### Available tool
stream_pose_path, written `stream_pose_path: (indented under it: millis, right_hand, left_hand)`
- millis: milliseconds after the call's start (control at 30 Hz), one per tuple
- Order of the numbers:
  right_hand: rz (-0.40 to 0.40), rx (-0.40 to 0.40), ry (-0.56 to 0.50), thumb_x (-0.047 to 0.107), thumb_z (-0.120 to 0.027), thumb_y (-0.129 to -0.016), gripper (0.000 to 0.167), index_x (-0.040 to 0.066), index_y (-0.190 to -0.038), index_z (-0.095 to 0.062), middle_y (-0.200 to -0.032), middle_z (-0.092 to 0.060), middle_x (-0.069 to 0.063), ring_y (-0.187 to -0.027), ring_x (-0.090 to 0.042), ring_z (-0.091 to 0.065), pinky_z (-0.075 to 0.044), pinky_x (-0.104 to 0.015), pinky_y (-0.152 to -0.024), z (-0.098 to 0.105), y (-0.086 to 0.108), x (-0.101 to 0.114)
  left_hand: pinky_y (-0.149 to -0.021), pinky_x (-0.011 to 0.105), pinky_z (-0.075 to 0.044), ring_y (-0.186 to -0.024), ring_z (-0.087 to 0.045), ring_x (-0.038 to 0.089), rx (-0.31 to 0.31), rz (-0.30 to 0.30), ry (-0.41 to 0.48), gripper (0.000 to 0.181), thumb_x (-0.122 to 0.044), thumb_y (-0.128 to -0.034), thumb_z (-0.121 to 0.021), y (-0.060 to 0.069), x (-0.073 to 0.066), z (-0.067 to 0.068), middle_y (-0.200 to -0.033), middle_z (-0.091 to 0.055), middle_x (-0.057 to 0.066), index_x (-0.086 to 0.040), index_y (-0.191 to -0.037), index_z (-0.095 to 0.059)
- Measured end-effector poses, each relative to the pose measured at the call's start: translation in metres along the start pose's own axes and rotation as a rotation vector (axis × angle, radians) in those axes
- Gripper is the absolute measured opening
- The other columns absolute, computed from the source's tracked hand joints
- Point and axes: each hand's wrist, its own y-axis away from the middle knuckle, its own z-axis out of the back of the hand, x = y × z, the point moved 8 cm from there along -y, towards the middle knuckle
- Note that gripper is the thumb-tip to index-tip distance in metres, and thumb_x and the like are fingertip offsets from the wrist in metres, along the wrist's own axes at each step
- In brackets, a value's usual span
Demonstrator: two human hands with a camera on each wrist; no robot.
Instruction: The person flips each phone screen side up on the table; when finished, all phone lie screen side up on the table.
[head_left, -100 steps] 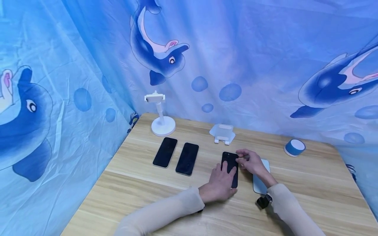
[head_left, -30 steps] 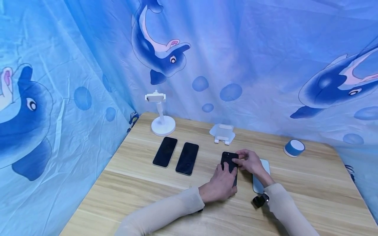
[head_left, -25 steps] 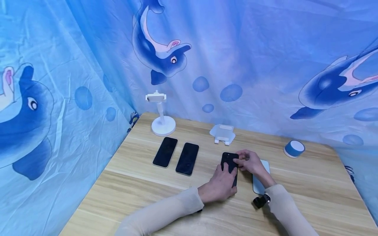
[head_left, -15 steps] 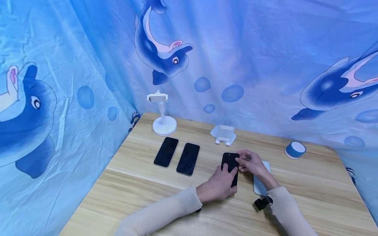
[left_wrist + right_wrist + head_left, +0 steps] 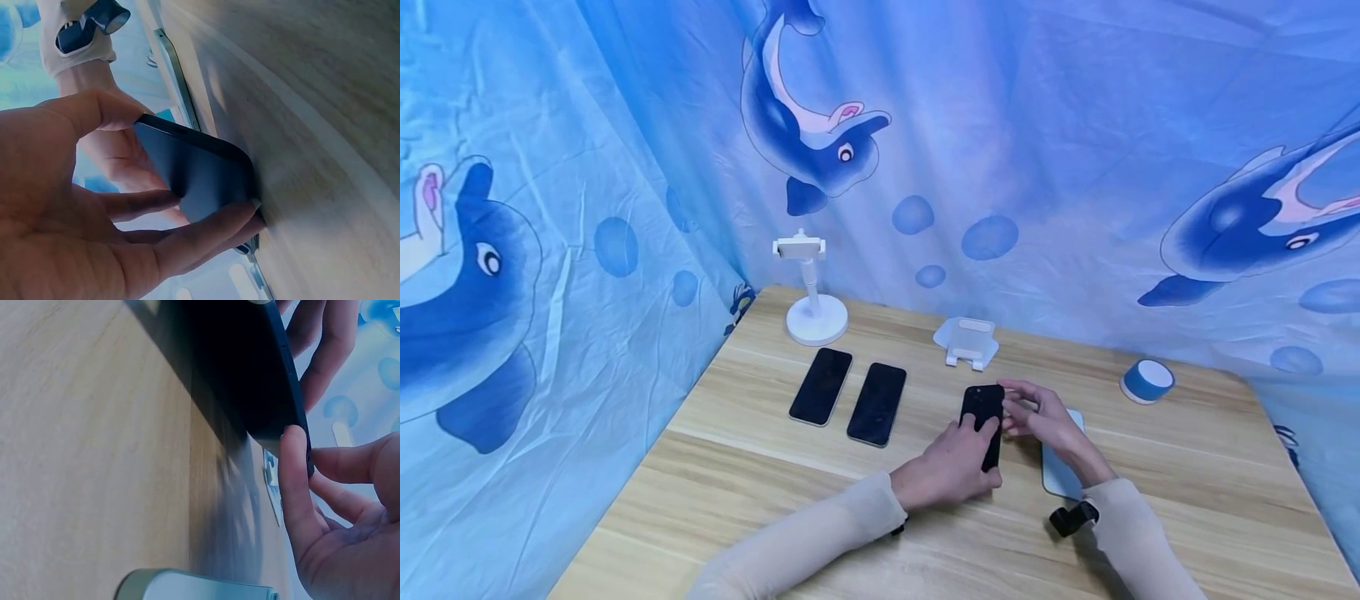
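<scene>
A black smartphone (image 5: 985, 400), camera side up, sits between both hands and is tilted, with its right long edge raised off the tabletop. My left hand (image 5: 946, 467) holds it, thumb at the near end and fingers across the back toward the left edge. In the left wrist view the phone (image 5: 200, 162) shows its dark back under those fingers. My right hand (image 5: 1045, 421) pinches the far right corner. The right wrist view has the dark underside of the phone (image 5: 240, 369) facing the table, with thumb and index finger at its edge.
Two black-screened phones, one (image 5: 822, 387) left of the other (image 5: 877, 405), lie to the left. A pale blue phone (image 5: 1062, 475) lies under my right forearm. Behind stand a white round-based phone stand (image 5: 817, 320), a white folding stand (image 5: 970, 340) and a blue-and-white cylinder (image 5: 1147, 382).
The black phone goes from lying flat to tilting up along its right edge. My left fingers curl more around it, and my right fingers now grip its corner.
</scene>
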Motion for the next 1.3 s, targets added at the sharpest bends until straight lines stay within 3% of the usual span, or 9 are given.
stream_pose_path:
  millis: [200, 400, 633, 900, 1100, 1300]
  right_hand:
    - [-0.001, 0.029, -0.032, 0.015, -0.055, -0.108, 0.055, 0.004, -0.160, -0.038, -0.141, -0.047, -0.030, -0.087, -0.015, -0.073, -0.062, -0.030, -0.078, 0.000, 0.001, 0.001]
    - [0.020, 0.035, -0.028, 0.011, -0.056, -0.107, 0.057, 0.004, -0.160, -0.036, -0.141, -0.049, -0.031, -0.088, -0.017, -0.073, -0.063, -0.032, -0.078, 0.000, 0.001, 0.003]
    - [0.055, 0.051, -0.026, 0.005, -0.058, -0.104, 0.064, 0.004, -0.162, -0.032, -0.139, -0.051, -0.034, -0.089, -0.017, -0.075, -0.063, -0.037, -0.081, -0.005, 0.000, 0.005]
    - [0.063, 0.067, -0.065, 0.010, -0.061, -0.104, 0.068, 0.006, -0.163, -0.027, -0.145, -0.049, -0.036, -0.096, -0.016, -0.074, -0.063, -0.040, -0.086, -0.012, -0.002, 0.005]
    - [0.048, 0.085, -0.081, 0.016, -0.063, -0.104, 0.071, 0.006, -0.164, -0.025, -0.149, -0.047, -0.035, -0.103, -0.020, -0.073, -0.063, -0.042, -0.088, -0.017, -0.007, -0.001]
    - [0.027, 0.106, -0.103, 0.019, -0.063, -0.105, 0.071, 0.008, -0.163, -0.026, -0.153, -0.045, -0.033, -0.109, -0.022, -0.072, -0.062, -0.041, -0.091, -0.023, -0.010, -0.005]
  left_hand:
    - [-0.083, 0.027, -0.055, -0.092, -0.066, 0.021, -0.015, -0.024, 0.064, 0.077, -0.036, -0.0895, -0.069, 0.000, 0.002, 0.002, -0.128, -0.062, 0.016, -0.014, -0.158, -0.040]
    - [-0.073, 0.023, -0.052, -0.085, -0.063, 0.016, -0.036, -0.054, 0.109, 0.074, -0.033, -0.0882, -0.070, 0.000, 0.004, 0.005, -0.119, -0.065, 0.012, -0.013, -0.154, -0.044]
    - [-0.064, 0.019, -0.047, -0.077, -0.057, 0.010, -0.057, -0.076, 0.239, 0.070, -0.030, -0.0854, -0.075, 0.001, 0.010, 0.010, -0.110, -0.062, 0.005, -0.017, -0.148, -0.047]
    - [-0.073, 0.020, -0.049, -0.086, -0.058, 0.011, -0.064, -0.034, 0.274, 0.080, -0.036, -0.0848, -0.077, 0.001, 0.019, 0.017, -0.118, -0.064, 0.006, -0.019, -0.155, -0.043]
    - [-0.075, 0.022, -0.049, -0.088, -0.059, 0.013, -0.069, 0.005, 0.320, 0.079, -0.040, -0.0856, -0.078, 0.001, 0.026, 0.018, -0.120, -0.064, 0.006, -0.024, -0.155, -0.044]
    - [-0.085, 0.025, -0.052, -0.098, -0.062, 0.014, -0.089, 0.007, 0.347, 0.078, -0.038, -0.0884, -0.078, 0.002, 0.031, 0.023, -0.126, -0.067, 0.007, -0.021, -0.156, -0.044]
